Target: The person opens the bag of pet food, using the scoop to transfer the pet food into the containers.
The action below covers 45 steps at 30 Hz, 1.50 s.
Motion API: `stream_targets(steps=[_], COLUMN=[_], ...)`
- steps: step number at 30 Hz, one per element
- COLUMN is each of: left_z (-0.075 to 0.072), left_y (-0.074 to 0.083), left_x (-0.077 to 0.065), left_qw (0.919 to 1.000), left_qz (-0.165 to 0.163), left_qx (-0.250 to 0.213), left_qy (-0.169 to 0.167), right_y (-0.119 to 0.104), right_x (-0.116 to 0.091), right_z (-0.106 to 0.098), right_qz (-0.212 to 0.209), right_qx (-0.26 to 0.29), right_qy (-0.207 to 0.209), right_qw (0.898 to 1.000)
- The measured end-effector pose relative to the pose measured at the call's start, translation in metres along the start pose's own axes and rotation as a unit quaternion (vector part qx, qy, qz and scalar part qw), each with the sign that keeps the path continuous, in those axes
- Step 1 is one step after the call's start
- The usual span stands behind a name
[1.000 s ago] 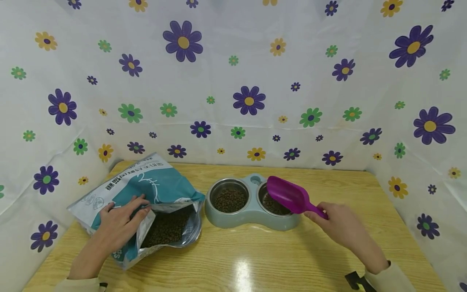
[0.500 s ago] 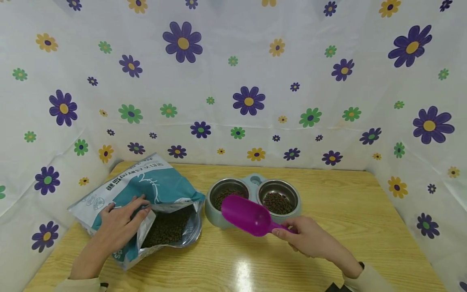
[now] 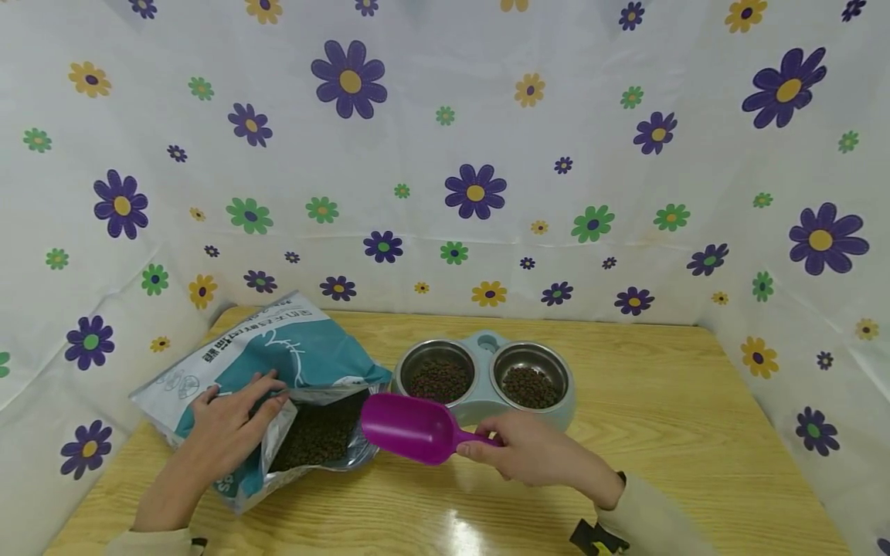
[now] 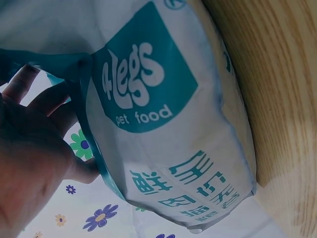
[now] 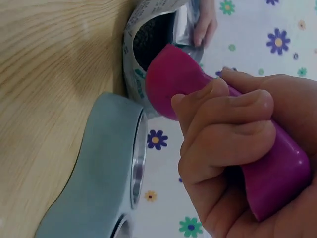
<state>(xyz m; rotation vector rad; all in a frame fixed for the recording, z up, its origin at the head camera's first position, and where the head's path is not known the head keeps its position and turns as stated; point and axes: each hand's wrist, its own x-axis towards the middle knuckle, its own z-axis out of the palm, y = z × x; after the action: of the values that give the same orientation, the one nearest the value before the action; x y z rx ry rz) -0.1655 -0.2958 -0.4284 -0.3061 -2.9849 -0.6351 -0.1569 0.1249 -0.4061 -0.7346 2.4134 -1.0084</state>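
Note:
In the head view, my right hand point(image 3: 518, 448) grips the handle of a purple scoop point(image 3: 410, 428), its fingers curled round it in the right wrist view. No kibble shows in the scoop. Its tip overlaps the right rim of an open pet food bag point(image 3: 327, 340); whether they touch I cannot tell. The bag lies on its side, with brown kibble point(image 3: 316, 436) in its mouth. My left hand point(image 3: 225, 428) rests on the bag beside that mouth, fingers spread and fairly straight. In the left wrist view, its fingertips pass behind the bag's teal edge point(image 4: 81, 99).
Behind the scoop stands a pale blue double feeder point(image 3: 487, 398) with two steel bowls, a left bowl point(image 3: 436, 349) and a right bowl point(image 3: 528, 351), each with some kibble. Everything stands on a wooden table point(image 3: 647, 386). A flower-patterned cloth point(image 3: 417, 139) surrounds its back and sides.
My right hand has carried the scoop left from over the right bowl, past the left bowl, to the bag's mouth. The left hand and the bag have stayed still.

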Motion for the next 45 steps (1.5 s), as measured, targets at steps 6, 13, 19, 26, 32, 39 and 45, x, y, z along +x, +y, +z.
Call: stream_targets(steps=[6, 13, 19, 26, 32, 39, 45], left_z=[0.000, 0.000, -0.001, -0.001, 0.000, -0.001, 0.000], left_y=[0.000, -0.002, -0.001, -0.001, -0.002, -0.001, -0.002], left_x=[-0.001, -0.002, 0.000, -0.002, -0.003, 0.001, 0.001], left_qw=[1.0000, 1.0000, 1.0000, 1.0000, 1.0000, 1.0000, 1.0000], left_qz=[-0.003, -0.005, -0.002, -0.003, -0.007, -0.002, 0.000], left_qx=[0.002, 0.002, 0.005, 0.005, 0.005, 0.001, -0.005], left_qy=[-0.001, -0.003, 0.005, -0.002, 0.000, 0.000, 0.001], right_y=[-0.022, -0.063, -0.090, -0.086, -0.055, -0.026, -0.011], right_x=[0.026, 0.044, 0.064, 0.086, 0.094, 0.091, 0.079], right_z=[0.003, 0.011, 0.013, 0.015, 0.021, 0.025, 0.026], right_qz=[-0.030, 0.017, 0.061, 0.084, 0.087, 0.093, 0.087], right_qx=[-0.061, -0.130, -0.183, -0.088, 0.067, 0.161, 0.185], right_qy=[-0.019, -0.053, -0.081, -0.129, -0.148, -0.156, -0.154], right_qw=[0.997, 0.990, 0.978, 0.984, 0.983, 0.970, 0.967])
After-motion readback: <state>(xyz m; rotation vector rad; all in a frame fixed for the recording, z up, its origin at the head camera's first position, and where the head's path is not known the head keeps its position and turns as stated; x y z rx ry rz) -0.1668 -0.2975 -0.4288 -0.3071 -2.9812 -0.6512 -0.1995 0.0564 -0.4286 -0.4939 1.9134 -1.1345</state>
